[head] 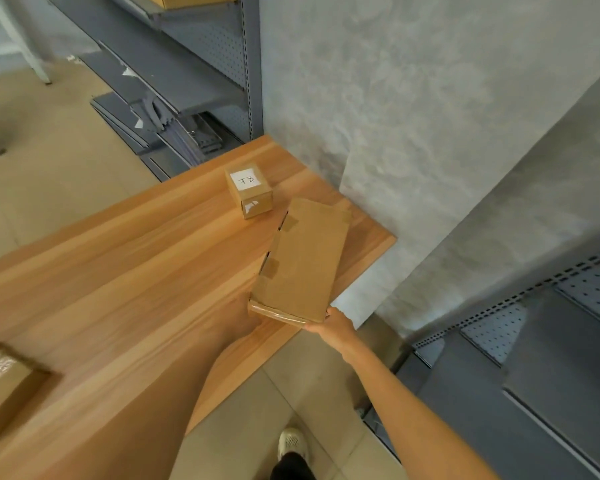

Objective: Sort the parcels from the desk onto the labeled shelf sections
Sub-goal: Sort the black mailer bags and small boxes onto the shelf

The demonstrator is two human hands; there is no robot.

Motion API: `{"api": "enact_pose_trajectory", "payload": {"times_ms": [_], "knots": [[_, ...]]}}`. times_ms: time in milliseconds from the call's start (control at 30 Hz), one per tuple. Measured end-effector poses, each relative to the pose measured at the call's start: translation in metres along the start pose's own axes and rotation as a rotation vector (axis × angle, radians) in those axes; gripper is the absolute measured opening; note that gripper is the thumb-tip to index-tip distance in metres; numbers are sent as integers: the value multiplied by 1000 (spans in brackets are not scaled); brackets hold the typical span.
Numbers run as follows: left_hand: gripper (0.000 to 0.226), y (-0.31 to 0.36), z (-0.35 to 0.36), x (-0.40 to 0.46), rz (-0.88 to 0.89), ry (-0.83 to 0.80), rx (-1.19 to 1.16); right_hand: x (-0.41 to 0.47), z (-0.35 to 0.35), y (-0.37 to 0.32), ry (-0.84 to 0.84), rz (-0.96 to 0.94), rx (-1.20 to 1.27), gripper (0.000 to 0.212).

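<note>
Holding a flat cardboard parcel (pixel 303 261) over the desk (pixel 125 271) corner, both hands at its near end.

Plain brown, taped along one side, it tilts above the desk edge; the right hand (pixel 333 329) has its grip clamped on the near corner, the left hand (pixel 243 322) under it, grip hidden. A small labeled box (pixel 249 190) sits just beyond. Grey shelves (pixel 174 74) stand behind and at right, open floor (pixel 49 174) between.

Grey plaster wall (pixel 413 98), beige tiled floor (pixel 49 188), soft light.
</note>
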State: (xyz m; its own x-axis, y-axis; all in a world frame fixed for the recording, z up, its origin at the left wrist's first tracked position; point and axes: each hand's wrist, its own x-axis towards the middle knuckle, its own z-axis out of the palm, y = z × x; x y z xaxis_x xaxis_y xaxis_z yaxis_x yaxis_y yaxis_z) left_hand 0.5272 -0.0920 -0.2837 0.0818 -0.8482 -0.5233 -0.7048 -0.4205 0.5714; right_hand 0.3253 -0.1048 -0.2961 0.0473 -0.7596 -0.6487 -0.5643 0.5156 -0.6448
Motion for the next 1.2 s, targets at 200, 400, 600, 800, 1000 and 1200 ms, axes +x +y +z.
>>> {"api": "enact_pose_trajectory", "payload": {"times_ms": [200,400,600,800,1000,1200], "knots": [[35,9,1,-16,36,85,-253,-13,-6,-1,57,-48,114,33],[61,21,-20,-29,137,168,-327,-39,-31,-23,257,-267,266,35],[65,70,-67,-50,368,298,-272,-69,-75,-74,504,-448,313,22],[76,120,-118,-91,553,322,-180,-113,-127,-122,705,-495,232,27],[97,155,-141,-125,732,181,-326,-149,-158,-150,720,-480,146,38],[72,179,-159,-131,755,342,-592,-174,-164,-150,403,-677,416,46]]}}
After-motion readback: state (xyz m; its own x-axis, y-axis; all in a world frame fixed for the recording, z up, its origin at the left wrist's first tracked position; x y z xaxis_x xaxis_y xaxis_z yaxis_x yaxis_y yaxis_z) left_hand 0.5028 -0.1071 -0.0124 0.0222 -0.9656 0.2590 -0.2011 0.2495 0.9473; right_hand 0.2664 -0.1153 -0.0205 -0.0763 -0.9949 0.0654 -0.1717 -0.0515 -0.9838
